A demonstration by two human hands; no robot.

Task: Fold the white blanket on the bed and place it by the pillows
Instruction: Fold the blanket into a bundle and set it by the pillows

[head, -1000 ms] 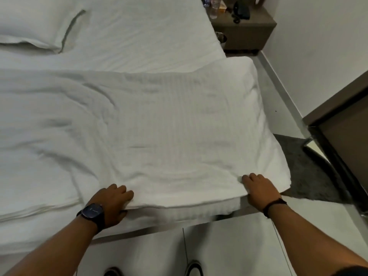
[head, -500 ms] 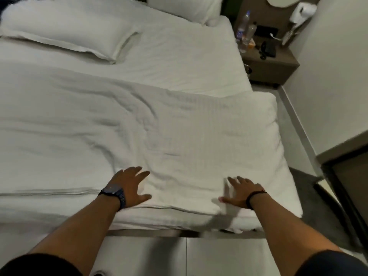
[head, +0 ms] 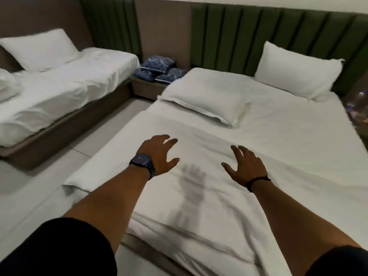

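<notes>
White blanket [head: 229,216] lies across bed [head: 288,108]; your left grip [head: 157,156] and right grip [head: 247,168] hover over blanket, fingers spread, apart; flat pillow [head: 205,96] just beyond blanket's far edge.

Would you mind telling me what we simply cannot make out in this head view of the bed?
- Head view: whether the left hand and right hand touch the white blanket; palms face away from the camera.
- Head view: that blanket's near edge, partly covered by the forearms.
- Head view: the objects beside the bed at the right edge, blurred and cropped.
</notes>
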